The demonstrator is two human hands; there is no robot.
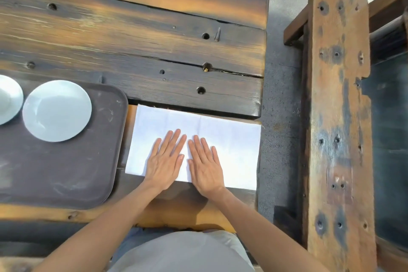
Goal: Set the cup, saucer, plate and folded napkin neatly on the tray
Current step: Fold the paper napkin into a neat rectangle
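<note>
A white napkin [229, 139] lies spread flat on the wooden table, just right of a dark brown tray [66, 174]. My left hand [164, 159] and my right hand [204, 164] rest palm down side by side on the napkin's near half, fingers stretched out and holding nothing. On the tray's far part sits a pale round plate [57, 110]. A second pale dish [8, 99] lies at the left edge, cut off by the frame. No cup is in view.
The table [143, 40] is made of dark, weathered planks with holes and cracks. Its right end stops just past the napkin, above grey ground [280, 117]. A rough wooden bench [337, 117] runs alongside on the right.
</note>
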